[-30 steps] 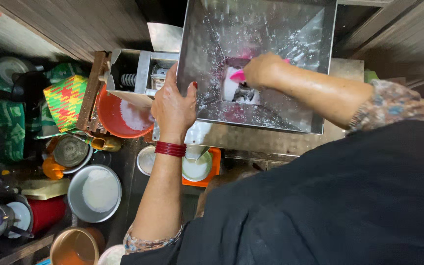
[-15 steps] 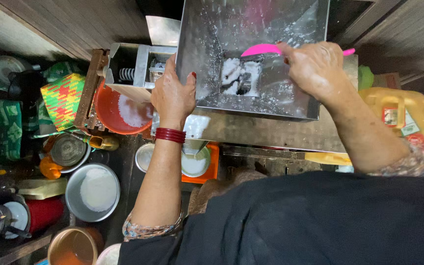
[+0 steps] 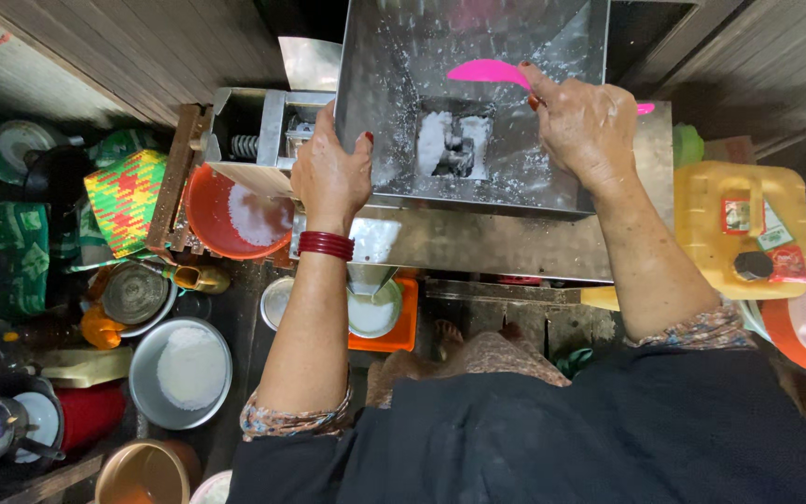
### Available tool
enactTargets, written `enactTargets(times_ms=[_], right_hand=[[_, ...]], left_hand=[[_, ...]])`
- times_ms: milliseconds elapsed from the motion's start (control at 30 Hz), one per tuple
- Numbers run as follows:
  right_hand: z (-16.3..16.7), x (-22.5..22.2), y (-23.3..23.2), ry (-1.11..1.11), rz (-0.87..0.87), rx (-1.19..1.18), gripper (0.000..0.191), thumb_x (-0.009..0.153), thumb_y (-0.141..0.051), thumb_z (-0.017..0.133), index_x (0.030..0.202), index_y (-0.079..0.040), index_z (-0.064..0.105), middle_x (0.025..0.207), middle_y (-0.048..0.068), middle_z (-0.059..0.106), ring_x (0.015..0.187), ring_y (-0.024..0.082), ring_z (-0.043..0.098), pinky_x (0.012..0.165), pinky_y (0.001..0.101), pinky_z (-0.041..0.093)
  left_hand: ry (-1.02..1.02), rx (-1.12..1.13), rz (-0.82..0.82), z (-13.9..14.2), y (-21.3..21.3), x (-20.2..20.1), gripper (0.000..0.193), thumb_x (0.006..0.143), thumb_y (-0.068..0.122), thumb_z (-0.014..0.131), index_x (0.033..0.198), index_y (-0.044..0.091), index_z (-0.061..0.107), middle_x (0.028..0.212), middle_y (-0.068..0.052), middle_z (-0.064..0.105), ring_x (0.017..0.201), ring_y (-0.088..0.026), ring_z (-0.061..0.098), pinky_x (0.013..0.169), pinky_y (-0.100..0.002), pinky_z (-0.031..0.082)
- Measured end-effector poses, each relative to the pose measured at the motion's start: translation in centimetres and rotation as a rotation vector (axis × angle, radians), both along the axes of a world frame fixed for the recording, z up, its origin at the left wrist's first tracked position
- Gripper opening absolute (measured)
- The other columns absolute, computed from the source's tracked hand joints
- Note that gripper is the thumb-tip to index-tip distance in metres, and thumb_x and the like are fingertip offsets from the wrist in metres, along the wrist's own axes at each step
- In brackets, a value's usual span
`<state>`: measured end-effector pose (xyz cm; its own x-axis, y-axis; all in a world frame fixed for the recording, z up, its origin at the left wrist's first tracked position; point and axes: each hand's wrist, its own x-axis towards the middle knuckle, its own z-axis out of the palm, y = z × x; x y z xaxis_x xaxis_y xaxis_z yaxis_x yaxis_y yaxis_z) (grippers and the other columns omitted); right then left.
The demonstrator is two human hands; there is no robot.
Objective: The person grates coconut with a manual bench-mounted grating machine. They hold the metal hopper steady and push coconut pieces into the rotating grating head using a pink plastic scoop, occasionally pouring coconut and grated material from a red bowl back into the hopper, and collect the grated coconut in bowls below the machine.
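Head view, looking straight down on a person at a metal grinding machine. Left hand [image 3: 331, 173] — wrist ringed by red bangles [image 3: 326, 245] — is clamped on the near-left rim of the steel hopper [image 3: 394, 103], fingers curled over the edge, apparently steadying it. Right hand [image 3: 587, 126] is closed around the handle of a pink spatula [image 3: 489, 72], whose blade lies flat against the hopper's inner back wall, just above the square throat [image 3: 456, 140]. White grated pulp [image 3: 433, 140] sits in that throat, and white flecks cling to the sloping walls.

Step in hand, as judged from this pose: scraping residue down the walls into the throat. The next move seems to call for a downward sweep of the blade toward the opening, kept shallow so the tip stays clear of the mechanism below, with the left hand bracing the rim.

Below the machine, a small bowl [image 3: 372, 311] of white liquid stands on an orange tray [image 3: 407, 322] under the spout. To the left, an orange basin [image 3: 207, 210] holds white pulp; nearer the viewer is a steel pot [image 3: 179, 373] with more. A yellow jug [image 3: 743, 233] stands at right.
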<state>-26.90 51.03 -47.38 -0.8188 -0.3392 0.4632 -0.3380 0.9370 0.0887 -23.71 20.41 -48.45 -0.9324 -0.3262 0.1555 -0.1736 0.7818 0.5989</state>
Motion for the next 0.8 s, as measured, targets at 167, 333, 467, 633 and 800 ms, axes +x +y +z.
enactTargets(times_ms=[167, 333, 467, 633, 800], right_hand=[[0.4, 0.31, -0.18, 0.009, -0.014, -0.108, 0.035, 0.103, -0.023, 0.066, 0.138, -0.028, 0.07, 0.079, 0.012, 0.072, 0.068, 0.033, 0.069, 0.057, 0.0439, 0.051], [0.54, 0.25, -0.15, 0.011, -0.013, -0.145, 0.035, 0.103, -0.025, 0.066, 0.138, -0.026, 0.07, 0.08, 0.011, 0.072, 0.067, 0.034, 0.069, 0.056, 0.0436, 0.05], [0.64, 0.21, -0.22, 0.007, -0.009, -0.176, 0.034, 0.103, -0.025, 0.066, 0.136, -0.027, 0.071, 0.078, 0.011, 0.072, 0.067, 0.033, 0.069, 0.057, 0.0436, 0.051], [0.76, 0.17, -0.19, -0.031, -0.011, -0.184, 0.034, 0.104, -0.022, 0.064, 0.137, -0.025, 0.071, 0.079, 0.012, 0.072, 0.068, 0.033, 0.069, 0.057, 0.0435, 0.05], [0.71, -0.1, -0.03, -0.022, -0.03, -0.148, 0.035, 0.103, -0.024, 0.065, 0.138, -0.025, 0.07, 0.077, 0.012, 0.072, 0.065, 0.033, 0.069, 0.055, 0.0435, 0.05]], left_hand=[[-0.005, -0.011, 0.011, -0.14, 0.08, -0.04, 0.058, 0.086, 0.037, 0.075, 0.139, 0.023, 0.057, 0.101, -0.019, 0.075, 0.095, -0.042, 0.071, 0.082, -0.053, 0.053], [0.009, 0.003, 0.008, -0.1, 0.1, -0.07, 0.058, 0.085, 0.037, 0.075, 0.139, 0.024, 0.057, 0.102, -0.017, 0.076, 0.096, -0.041, 0.071, 0.083, -0.052, 0.053], [-0.005, -0.006, 0.014, 0.2, 0.16, -0.09, 0.059, 0.086, 0.037, 0.075, 0.14, 0.022, 0.056, 0.102, -0.019, 0.075, 0.095, -0.041, 0.071, 0.083, -0.052, 0.053], [-0.051, 0.035, 0.014, 0.65, 0.35, 0.02, 0.06, 0.086, 0.036, 0.075, 0.141, 0.023, 0.055, 0.101, -0.017, 0.076, 0.095, -0.039, 0.072, 0.083, -0.05, 0.054], [-0.028, 0.021, 0.018, 0.75, 0.36, 0.09, 0.059, 0.086, 0.037, 0.076, 0.14, 0.023, 0.057, 0.103, -0.017, 0.075, 0.095, -0.04, 0.071, 0.082, -0.051, 0.054]])
